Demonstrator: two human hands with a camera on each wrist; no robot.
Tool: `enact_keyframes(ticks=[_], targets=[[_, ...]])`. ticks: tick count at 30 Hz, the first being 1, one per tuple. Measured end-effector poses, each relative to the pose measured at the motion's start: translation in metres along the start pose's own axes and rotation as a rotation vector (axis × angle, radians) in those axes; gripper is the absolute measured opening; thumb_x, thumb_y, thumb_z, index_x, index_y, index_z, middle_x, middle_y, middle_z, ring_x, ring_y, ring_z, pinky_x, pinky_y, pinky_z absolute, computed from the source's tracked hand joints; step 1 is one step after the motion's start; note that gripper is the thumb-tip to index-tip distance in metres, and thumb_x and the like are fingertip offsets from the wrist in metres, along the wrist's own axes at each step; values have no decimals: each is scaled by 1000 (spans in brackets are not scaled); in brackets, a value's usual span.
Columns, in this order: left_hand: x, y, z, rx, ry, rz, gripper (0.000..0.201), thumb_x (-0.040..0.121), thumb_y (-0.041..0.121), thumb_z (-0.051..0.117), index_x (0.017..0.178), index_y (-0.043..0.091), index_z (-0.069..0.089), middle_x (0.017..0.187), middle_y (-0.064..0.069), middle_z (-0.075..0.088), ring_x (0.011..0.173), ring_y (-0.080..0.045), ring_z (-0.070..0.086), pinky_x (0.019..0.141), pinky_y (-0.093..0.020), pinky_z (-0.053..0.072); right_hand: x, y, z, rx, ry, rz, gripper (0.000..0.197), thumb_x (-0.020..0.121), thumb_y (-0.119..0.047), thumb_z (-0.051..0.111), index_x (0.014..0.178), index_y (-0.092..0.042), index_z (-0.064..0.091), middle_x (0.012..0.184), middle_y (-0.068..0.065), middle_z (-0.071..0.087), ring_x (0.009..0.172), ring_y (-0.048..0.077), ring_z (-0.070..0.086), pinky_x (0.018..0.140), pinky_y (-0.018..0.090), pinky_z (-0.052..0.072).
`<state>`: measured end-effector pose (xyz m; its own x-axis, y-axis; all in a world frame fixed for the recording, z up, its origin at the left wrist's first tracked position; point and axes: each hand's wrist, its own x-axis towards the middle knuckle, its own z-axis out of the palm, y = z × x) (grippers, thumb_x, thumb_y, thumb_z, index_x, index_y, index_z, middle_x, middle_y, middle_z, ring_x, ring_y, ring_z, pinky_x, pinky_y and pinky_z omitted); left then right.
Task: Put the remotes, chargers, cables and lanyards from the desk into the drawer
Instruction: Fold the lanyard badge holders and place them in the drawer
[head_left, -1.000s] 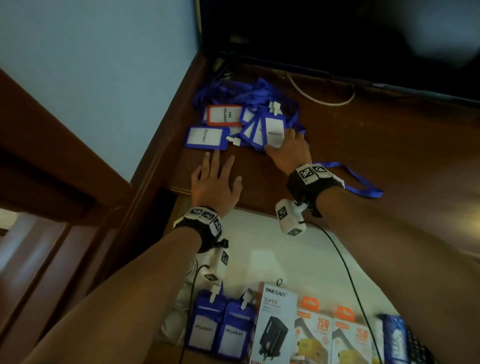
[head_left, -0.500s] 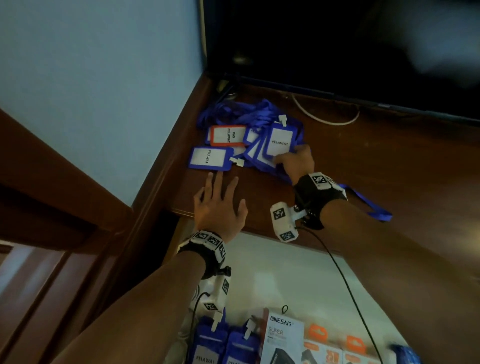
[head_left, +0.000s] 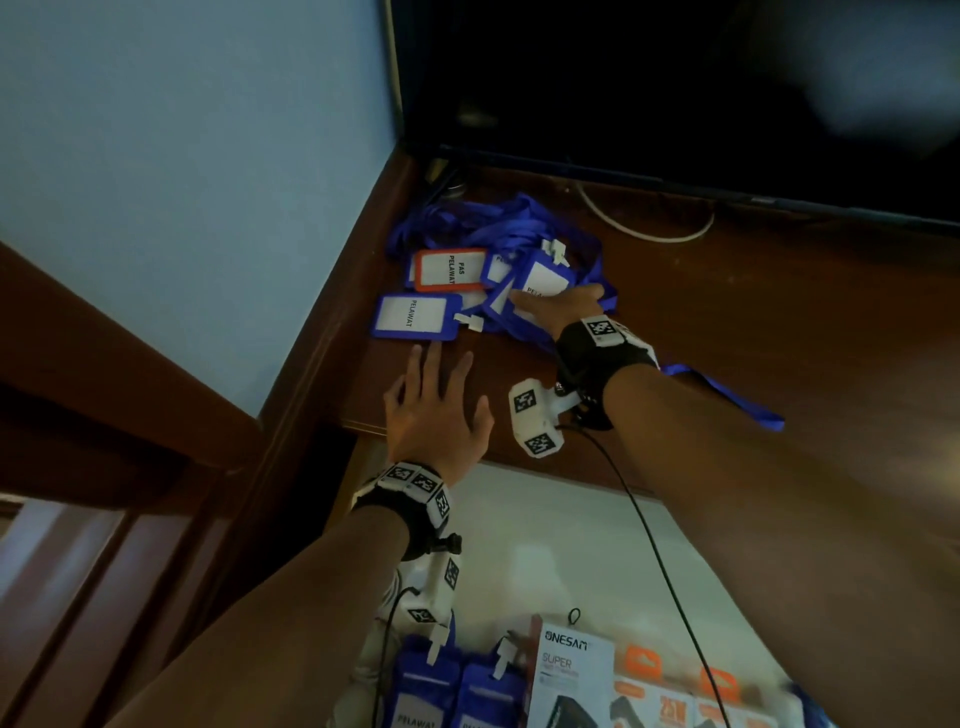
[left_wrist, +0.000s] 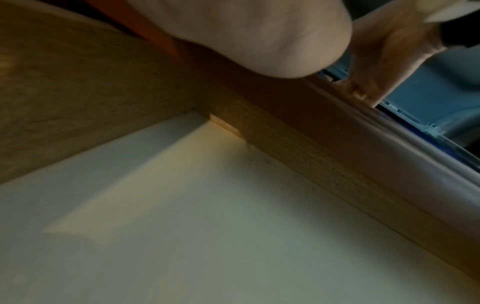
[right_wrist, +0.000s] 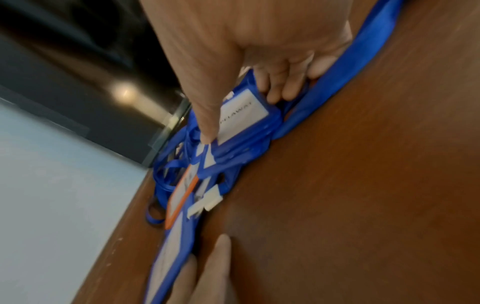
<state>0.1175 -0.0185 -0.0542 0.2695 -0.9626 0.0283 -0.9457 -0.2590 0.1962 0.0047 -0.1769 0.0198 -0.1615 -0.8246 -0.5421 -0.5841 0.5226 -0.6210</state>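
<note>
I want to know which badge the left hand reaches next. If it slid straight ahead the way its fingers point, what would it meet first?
Probably the blue-framed badge holder: the left hand lies flat on the desk, fingertips just short of its near edge.

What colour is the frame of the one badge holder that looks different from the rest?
Orange: the badge holder among the blue ones shows best in the head view.

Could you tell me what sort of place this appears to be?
Probably an office or reception desk: a wooden desk with a heap of blue visitor-pass lanyards, a dark screen behind, and an open drawer holding boxed chargers.
</note>
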Motion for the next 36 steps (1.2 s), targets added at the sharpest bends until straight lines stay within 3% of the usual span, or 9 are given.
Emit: enact_keyframes(ticks=[8,14,18,20,22,23,26,28,36], targets=[[1,0,0,-12,-18,7,63,90,56,31,148,33,22,160,-7,13,148,-26,7,113,-47,19,-3,0,1,-24,17,14,113,74,-45,78,151,-7,5,150,18,35,130,38,44,97,44,43],[0,-1,-1,-21,20,17,63,88,55,35,146,31,31,157,-9,24,146,-28,15,110,-49,26,-17,8,-14,-53,74,-95,48,89,-31,60,130,-7,50,127,15,56,112,35,56,88,38,47],[0,2,-5,-12,-26,2,63,89,54,36,147,31,27,157,-8,20,147,-28,12,111,-50,23,-35,16,-33,211,85,-204,28,90,-27,56,113,-10,59,114,10,64,99,27,61,88,41,51],[-1,2,-8,6,-47,0,62,90,53,33,148,30,24,158,-8,17,147,-28,9,112,-50,22,-57,19,-46,429,11,-268,11,94,-21,56,104,-16,60,105,8,68,90,22,66,77,36,55],[-1,3,-11,6,-83,-6,61,92,52,32,149,31,21,160,-7,11,148,-27,5,113,-49,19,-80,23,-63,563,-65,-335,10,96,-17,55,105,-17,61,97,3,70,81,17,68,62,27,54],[0,3,-13,-3,-101,-9,61,93,51,32,149,31,20,160,-6,9,148,-26,3,114,-49,17,-92,26,-73,592,-96,-364,12,96,-18,56,106,-18,62,97,3,71,83,18,69,65,27,55],[1,4,-19,-17,-157,-5,61,95,51,31,150,31,16,161,-4,4,148,-26,-1,115,-49,15,-116,35,-102,635,-115,-399,17,94,-23,59,111,-20,63,106,5,72,101,26,67,91,46,52],[3,3,-22,-28,-206,-13,61,96,51,30,151,33,13,161,-2,0,148,-25,-4,116,-48,13,-129,44,-123,660,-124,-412,18,95,-23,58,111,-20,63,108,5,72,103,26,67,97,52,49],[-6,1,-31,-70,-337,-78,54,97,56,26,148,47,12,161,8,-11,148,-22,-12,118,-48,6,-169,126,-190,1000,-223,-426,32,91,-14,53,121,-8,60,111,12,70,97,24,67,86,36,56]])
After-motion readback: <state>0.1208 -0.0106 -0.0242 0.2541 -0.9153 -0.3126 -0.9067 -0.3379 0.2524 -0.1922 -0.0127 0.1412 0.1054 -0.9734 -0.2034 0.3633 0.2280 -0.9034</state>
